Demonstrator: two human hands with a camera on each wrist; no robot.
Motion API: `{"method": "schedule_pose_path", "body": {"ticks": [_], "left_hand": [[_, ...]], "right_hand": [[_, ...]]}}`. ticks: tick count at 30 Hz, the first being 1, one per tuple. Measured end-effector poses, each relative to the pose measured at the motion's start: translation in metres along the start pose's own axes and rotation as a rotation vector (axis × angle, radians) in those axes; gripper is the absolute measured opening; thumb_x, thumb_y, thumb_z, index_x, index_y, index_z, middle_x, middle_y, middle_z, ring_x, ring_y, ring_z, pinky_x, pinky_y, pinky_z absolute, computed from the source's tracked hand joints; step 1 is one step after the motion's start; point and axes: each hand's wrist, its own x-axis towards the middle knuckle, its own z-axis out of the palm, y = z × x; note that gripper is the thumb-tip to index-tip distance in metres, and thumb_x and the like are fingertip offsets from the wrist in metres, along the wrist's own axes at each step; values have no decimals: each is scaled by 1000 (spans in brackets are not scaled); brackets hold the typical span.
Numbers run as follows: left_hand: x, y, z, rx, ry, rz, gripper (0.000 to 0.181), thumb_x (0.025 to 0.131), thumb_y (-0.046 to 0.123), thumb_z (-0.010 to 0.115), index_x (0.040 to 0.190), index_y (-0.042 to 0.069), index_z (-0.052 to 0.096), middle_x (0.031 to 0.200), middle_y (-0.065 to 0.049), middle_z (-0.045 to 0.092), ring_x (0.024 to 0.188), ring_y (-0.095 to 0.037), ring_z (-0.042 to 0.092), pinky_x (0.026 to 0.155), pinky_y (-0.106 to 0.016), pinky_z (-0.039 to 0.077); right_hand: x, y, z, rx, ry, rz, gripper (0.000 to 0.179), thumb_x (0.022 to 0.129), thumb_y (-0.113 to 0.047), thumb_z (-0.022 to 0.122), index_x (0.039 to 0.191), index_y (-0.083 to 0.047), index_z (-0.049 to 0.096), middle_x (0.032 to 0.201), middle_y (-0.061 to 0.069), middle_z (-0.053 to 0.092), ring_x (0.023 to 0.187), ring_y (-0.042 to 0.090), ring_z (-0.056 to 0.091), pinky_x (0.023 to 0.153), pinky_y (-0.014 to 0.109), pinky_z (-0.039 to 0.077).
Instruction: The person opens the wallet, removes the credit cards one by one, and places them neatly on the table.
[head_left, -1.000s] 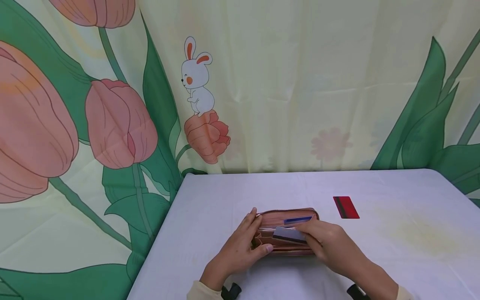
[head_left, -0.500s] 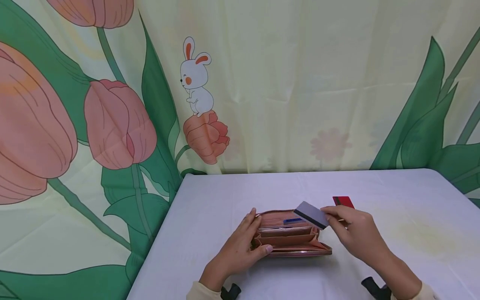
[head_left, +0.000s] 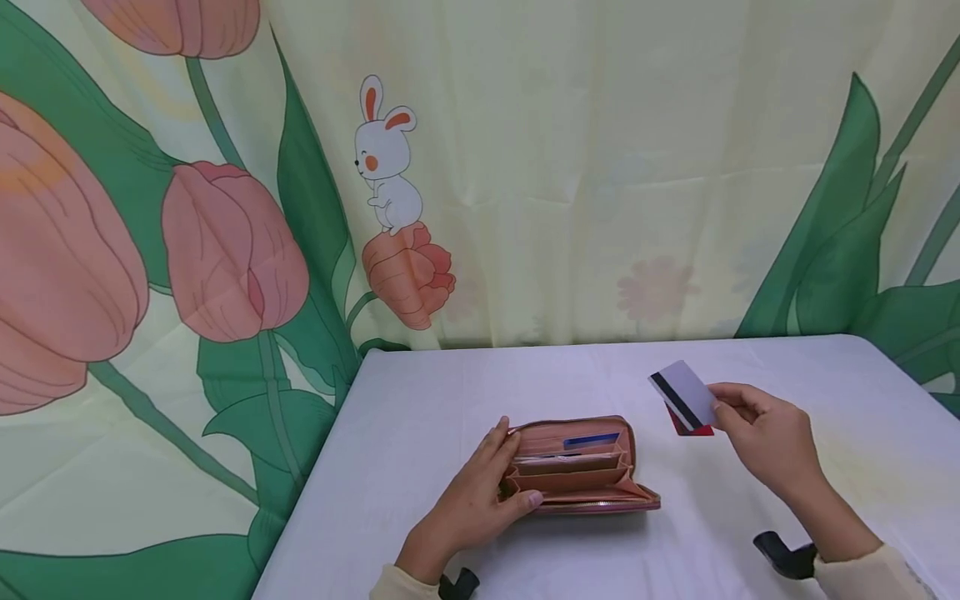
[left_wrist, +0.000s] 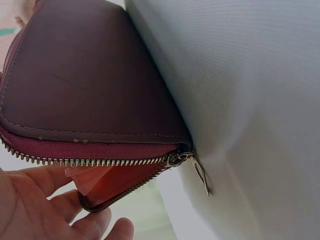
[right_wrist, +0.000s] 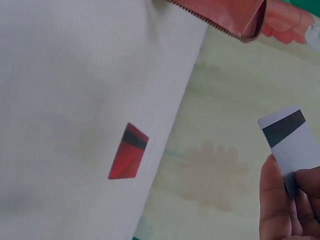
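A zip-around wallet (head_left: 581, 482) stands open on the white table, its pink compartments facing up and a blue card (head_left: 591, 440) showing in a back slot. My left hand (head_left: 474, 500) grips the wallet's left end, thumb over the front edge and fingers along the back. In the left wrist view the wallet's dark outer cover (left_wrist: 95, 75) and its zipper teeth fill much of the picture. Between thumb and fingers, my right hand (head_left: 768, 433) pinches a pale grey card (head_left: 684, 396) with a black stripe. It is held up over a red card (right_wrist: 129, 155) lying on the table.
White cloth covers the table (head_left: 420, 400), whose far edge meets a curtain (head_left: 540, 167) printed with tulips, leaves and a rabbit. The wallet's zipper pull (left_wrist: 201, 175) hangs close to the cloth.
My right hand has drawn the grey card up out of the wallet and carried it right, over the red card. My left hand has stayed on the wallet.
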Motion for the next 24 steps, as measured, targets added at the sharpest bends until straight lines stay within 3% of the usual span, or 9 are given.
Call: {"method": "schedule_pose_path", "body": {"ticks": [4,7,14,24], "left_hand": [[0,0,0,-11,-6,-9,88,98,62,62,167,20,26,175,5,5,161,-30,13,120,-63,29],[-1,-1,-1,-15,-9,-18,89,98,64,61,167,20,27,175,6,5,161,-28,12,121,-63,28],[-1,-2,-1,-25,-7,-18,89,98,62,63,167,20,27,175,5,5,161,-30,13,119,-65,29],[-1,-1,1,-25,-4,-13,89,97,62,63,167,20,27,175,7,4,161,-28,12,120,-64,29]], "right_hand": [[8,17,-5,5,-8,108,32,104,-8,60,128,11,67,113,35,70,93,49,73,61,5,48],[14,29,-8,6,-12,191,34,104,-10,59,130,10,65,115,34,69,88,42,74,61,7,50],[30,57,-18,44,-40,417,41,107,-14,55,139,10,58,119,31,65,69,-1,64,62,14,55],[42,75,-25,88,-35,541,43,107,-13,53,143,11,54,121,30,64,65,-2,65,64,17,57]]}}
